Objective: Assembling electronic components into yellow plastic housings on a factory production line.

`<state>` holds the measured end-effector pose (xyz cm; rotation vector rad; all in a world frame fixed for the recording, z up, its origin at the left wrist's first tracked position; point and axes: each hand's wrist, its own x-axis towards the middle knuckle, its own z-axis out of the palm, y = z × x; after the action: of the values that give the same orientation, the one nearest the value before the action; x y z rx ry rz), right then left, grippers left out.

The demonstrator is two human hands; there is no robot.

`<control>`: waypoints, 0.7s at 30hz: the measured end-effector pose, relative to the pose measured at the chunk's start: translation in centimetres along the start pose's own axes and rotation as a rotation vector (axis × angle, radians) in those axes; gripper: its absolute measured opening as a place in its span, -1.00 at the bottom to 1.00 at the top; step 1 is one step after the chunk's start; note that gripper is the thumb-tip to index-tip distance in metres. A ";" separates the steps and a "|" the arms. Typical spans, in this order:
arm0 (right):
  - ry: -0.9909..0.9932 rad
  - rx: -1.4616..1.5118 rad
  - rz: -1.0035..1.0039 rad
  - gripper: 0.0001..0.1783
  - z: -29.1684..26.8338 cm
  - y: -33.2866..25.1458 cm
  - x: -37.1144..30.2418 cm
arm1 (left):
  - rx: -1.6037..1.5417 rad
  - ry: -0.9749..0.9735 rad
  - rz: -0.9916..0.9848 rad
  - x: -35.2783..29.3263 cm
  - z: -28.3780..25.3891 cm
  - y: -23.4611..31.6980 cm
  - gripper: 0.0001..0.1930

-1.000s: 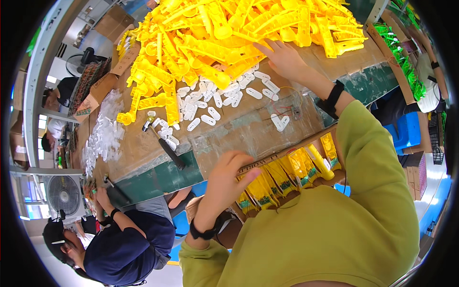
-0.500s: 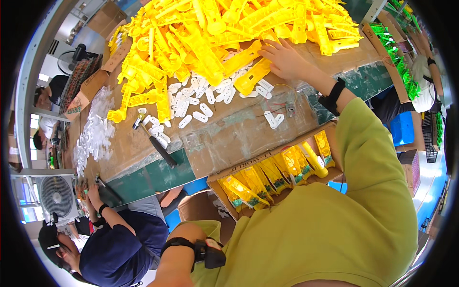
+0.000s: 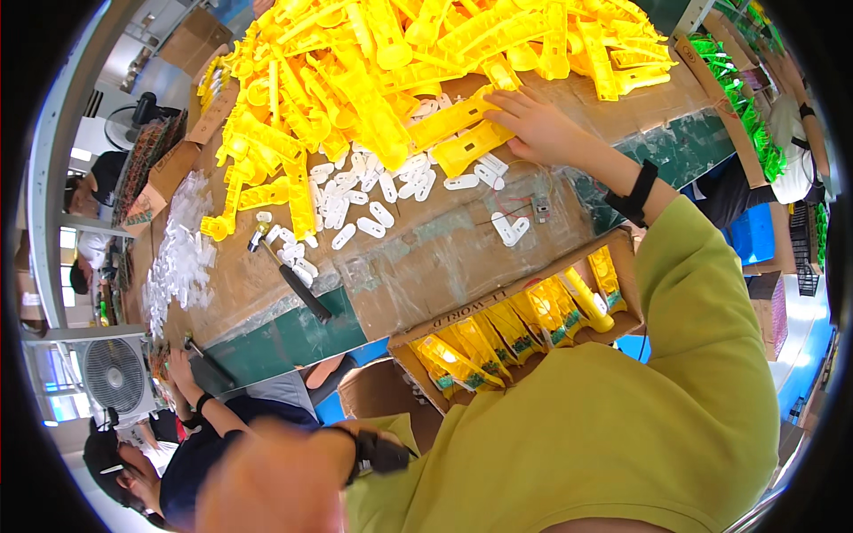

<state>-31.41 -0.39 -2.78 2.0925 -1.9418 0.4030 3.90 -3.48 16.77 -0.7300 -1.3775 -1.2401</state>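
Observation:
Stretched over the bench, my right hand (image 3: 540, 131) has its fingers bent over the near end of a yellow plastic housing (image 3: 469, 149), at the front edge of a heap. A second yellow housing (image 3: 451, 122) lies just beyond it, by my fingertips. The thumb is mostly hidden. My left hand (image 3: 271, 484) is a smear of motion low in the picture, off the bench and in front of a co-worker; its fingers cannot be made out. White oval plastic plates (image 3: 382, 213) lie scattered in front of the heap.
A big heap of yellow housings (image 3: 355, 71) covers the far bench. A hammer (image 3: 302, 293) lies at the near edge. A carton (image 3: 404, 351) of yellow units stands against me. Clear plastic pieces (image 3: 182, 258) lie at left, near a co-worker (image 3: 200, 453). A small wired part (image 3: 540, 209) sits at right.
My right hand has drawn slightly nearer, its fingers closing at the yellow housing, which has turned a little. My left hand has swung into view at the bottom, blurred.

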 end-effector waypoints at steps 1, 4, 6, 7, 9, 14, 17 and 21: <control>0.055 -0.031 -0.004 -0.43 -1.0 -0.2 -0.1 | 0.399 0.151 -0.481 -1.6 -1.0 -1.6 -0.77; 0.028 0.014 0.044 -0.50 -3.6 -0.8 -0.8 | 0.874 -0.072 -1.150 -6.5 -6.1 -11.0 -0.80; -0.037 0.096 0.073 -0.54 -4.8 -1.5 -0.5 | 1.089 -0.221 -1.140 -10.3 -7.7 -14.0 -0.80; -0.023 0.137 0.074 -0.56 -5.2 -2.0 -0.6 | 1.124 -0.251 -1.095 -12.0 -8.4 -15.1 -0.80; -0.016 0.165 0.095 -0.57 -6.1 -2.4 -1.6 | 1.162 -0.281 -1.096 -13.9 -8.8 -17.1 -0.79; -0.128 0.381 0.137 -0.51 -7.0 -2.8 -3.8 | 1.246 -0.318 -1.084 -14.3 -9.1 -19.0 -0.77; -0.089 0.356 0.099 -0.55 -7.3 -3.2 -4.3 | 1.229 -0.370 -1.213 -13.2 -9.1 -18.7 -0.77; -0.049 0.364 0.094 -0.55 -7.7 -3.9 -5.0 | 1.218 -0.412 -1.237 -12.2 -9.3 -18.1 -0.70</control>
<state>-28.07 7.38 2.47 2.2441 -2.1338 0.7849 -7.29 -14.46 -1.10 0.9218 -2.6488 -0.7532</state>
